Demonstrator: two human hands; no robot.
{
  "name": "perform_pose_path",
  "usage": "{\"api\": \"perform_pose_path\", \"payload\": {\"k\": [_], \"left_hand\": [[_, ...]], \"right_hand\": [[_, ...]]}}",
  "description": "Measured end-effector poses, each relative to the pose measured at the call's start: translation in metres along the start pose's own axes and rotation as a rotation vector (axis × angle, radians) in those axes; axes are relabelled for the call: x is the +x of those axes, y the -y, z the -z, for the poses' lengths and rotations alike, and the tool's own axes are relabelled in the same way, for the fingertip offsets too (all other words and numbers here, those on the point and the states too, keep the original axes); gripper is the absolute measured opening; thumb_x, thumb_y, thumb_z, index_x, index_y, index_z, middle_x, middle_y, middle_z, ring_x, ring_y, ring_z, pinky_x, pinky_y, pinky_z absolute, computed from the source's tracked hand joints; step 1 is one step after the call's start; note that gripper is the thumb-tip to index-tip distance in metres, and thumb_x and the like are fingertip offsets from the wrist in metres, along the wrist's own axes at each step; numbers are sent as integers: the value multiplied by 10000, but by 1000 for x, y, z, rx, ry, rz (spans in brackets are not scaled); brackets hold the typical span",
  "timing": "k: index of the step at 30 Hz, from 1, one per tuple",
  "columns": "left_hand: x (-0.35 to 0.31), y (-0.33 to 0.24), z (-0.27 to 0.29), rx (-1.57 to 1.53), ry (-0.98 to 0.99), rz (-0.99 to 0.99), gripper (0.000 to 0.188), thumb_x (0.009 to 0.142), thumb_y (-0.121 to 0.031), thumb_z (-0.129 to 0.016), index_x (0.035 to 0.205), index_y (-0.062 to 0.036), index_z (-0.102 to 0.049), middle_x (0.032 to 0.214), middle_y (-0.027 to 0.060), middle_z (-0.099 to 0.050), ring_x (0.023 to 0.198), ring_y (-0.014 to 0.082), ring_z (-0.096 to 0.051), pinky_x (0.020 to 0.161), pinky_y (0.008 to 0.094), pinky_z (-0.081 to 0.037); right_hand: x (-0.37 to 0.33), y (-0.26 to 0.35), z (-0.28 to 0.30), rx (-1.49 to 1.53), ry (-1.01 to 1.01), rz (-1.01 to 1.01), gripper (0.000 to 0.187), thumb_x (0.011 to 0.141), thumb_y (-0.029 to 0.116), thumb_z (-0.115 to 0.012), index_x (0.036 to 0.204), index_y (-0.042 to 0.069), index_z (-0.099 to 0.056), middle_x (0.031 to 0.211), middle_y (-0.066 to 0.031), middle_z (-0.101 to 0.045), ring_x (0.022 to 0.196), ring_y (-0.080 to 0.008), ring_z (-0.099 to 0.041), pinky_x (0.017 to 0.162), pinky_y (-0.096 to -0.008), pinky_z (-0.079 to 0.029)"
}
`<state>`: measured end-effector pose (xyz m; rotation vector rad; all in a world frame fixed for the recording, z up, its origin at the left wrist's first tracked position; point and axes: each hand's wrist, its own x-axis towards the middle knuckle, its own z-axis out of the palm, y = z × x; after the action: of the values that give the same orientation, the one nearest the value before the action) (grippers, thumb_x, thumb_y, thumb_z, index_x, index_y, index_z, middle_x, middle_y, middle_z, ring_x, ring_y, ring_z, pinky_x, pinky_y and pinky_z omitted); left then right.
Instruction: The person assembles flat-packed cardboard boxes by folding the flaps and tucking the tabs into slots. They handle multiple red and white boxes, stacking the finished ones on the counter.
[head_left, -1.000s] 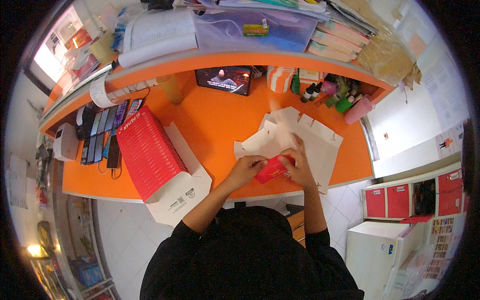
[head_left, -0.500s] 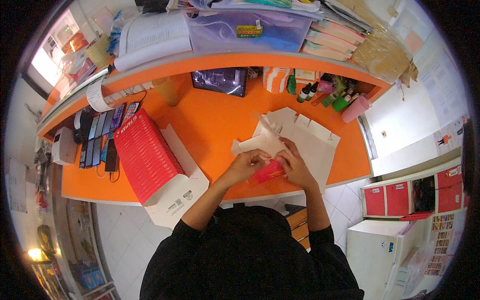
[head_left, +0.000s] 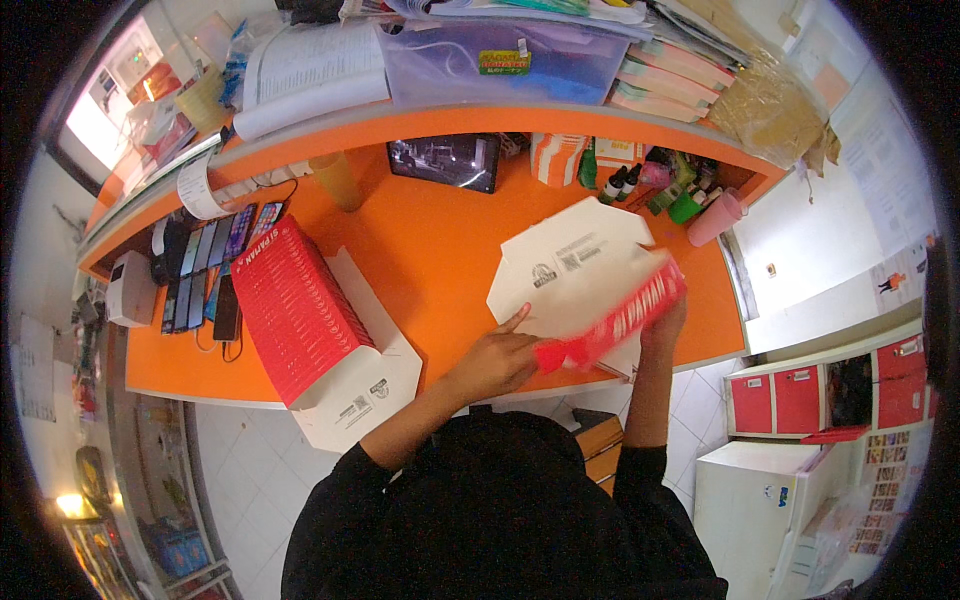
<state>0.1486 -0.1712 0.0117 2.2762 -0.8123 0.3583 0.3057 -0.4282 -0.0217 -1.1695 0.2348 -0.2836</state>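
The left hand [head_left: 497,362] lay at the left end of the red-and-white carton [head_left: 572,272], its thumb spread away from the fingers against the white board; whether it pinched the red edge, I could not tell. The right hand [head_left: 665,316] was closed around the far right end of the red panel [head_left: 632,312], which looked blurred and tilted up toward the right. The carton sat at the right front of the orange surface [head_left: 430,260], its white face up. Well to its left lay a stack of red boxes [head_left: 298,315], with phones [head_left: 205,262] just beyond; a tablet [head_left: 442,163] leaned at the back
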Motion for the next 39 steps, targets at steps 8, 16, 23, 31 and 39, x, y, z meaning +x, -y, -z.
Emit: {"api": "perform_pose_path", "payload": {"k": [8,16,23,31,39], "left_hand": [[5,13,-24,125,-19,-15,182,807,-57,-549,982,-30,-591,837,125,-643,793,280,-634,1110,477,-220],[13,33,-26,-779,46,623,170,897,-171,-582,929,-17,-647,827,23,-631,735,92,-560,696,273,-480],[22,32,-32,-840,-33,524,205,915,-158,-559,1044,-16,-630,847,13,-641,790,75,-535,703,244,-461],[23,31,-18,-785,94,545,242,885,-45,-532,1113,-4,-605,925,32,-646,824,88,-544,759,246,-458],[25,30,-2,-1027,266,440,306,891,-104,-549,1188,-32,-557,1059,21,-607,942,107,-535,818,272,-469]], "right_hand": [[-77,46,-53,-835,1142,691,239,834,158,-597,1046,53,-563,924,-39,-508,802,-130,-504,686,-278,-435],[-55,36,-27,-337,973,273,203,808,169,-667,800,39,-512,809,-33,-476,736,-155,-478,636,-270,-411],[-83,44,-54,-1005,644,683,201,784,186,-696,906,42,-626,893,-70,-513,696,-178,-548,605,-284,-455],[-89,60,-54,-1074,1089,647,207,807,243,-648,972,119,-661,1027,-66,-518,847,-248,-596,721,-342,-504],[-101,35,-47,-906,727,847,283,733,178,-718,999,116,-642,1008,-95,-512,877,-255,-560,738,-351,-481]]}}
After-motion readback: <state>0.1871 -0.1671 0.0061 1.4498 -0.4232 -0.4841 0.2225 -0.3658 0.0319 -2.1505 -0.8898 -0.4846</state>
